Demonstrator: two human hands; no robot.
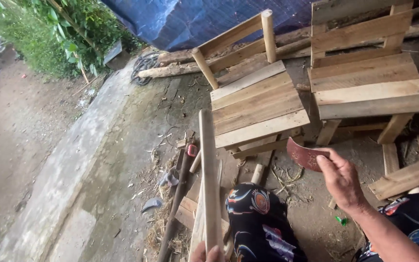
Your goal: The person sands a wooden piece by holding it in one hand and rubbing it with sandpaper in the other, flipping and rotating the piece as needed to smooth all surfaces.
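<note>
Our left hand (207,253) fingers grip one wooden stick (210,179), its long axis pointing far; right hand (341,178) pinches what seems sandpaper (304,154). Two wooden chairs (255,104) stand beyond.

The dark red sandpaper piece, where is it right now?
In the head view, the sandpaper piece sits right of centre, pinched in the right hand, just below the nearer wooden chair.

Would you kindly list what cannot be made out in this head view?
- Left hand: cut off by the bottom edge; its grip on the long pale wooden stick is mostly unseen.
- Curved reddish-brown sandpaper piece: partly covered by the right hand.
- Items at far left: blurred.
</note>
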